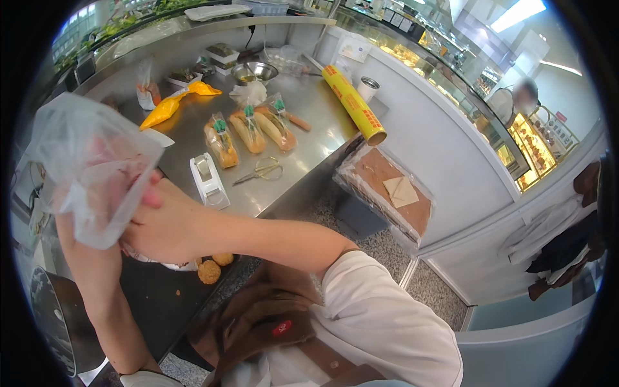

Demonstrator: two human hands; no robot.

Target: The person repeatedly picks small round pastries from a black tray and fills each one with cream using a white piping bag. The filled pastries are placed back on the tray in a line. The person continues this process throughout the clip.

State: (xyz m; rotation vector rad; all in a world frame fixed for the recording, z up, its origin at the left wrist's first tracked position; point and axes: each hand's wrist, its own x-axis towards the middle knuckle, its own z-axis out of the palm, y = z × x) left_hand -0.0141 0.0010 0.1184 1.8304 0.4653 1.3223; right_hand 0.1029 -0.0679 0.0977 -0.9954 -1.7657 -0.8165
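A clear plastic bag (80,140) covers much of my left hand (116,167), and its fingers are blurred through the film. My right hand (162,232) crosses over my left forearm at the open edge of the bag. Its fingertips are partly hidden, so its grip on the bag is unclear. Below my hands, round golden cookies (209,272) lie on a black tray (145,295). Part of a white printed wrapper (176,266) shows beside them under my right hand.
The steel table (300,159) holds wrapped sandwich rolls (250,130), scissors (258,171), a tape dispenser (209,181), a yellow piping bag (167,107), a metal bowl (255,72) and a yellow film roll (353,104). A plastic-wrapped box (367,167) stands right. Another person (512,101) is beyond the display counter.
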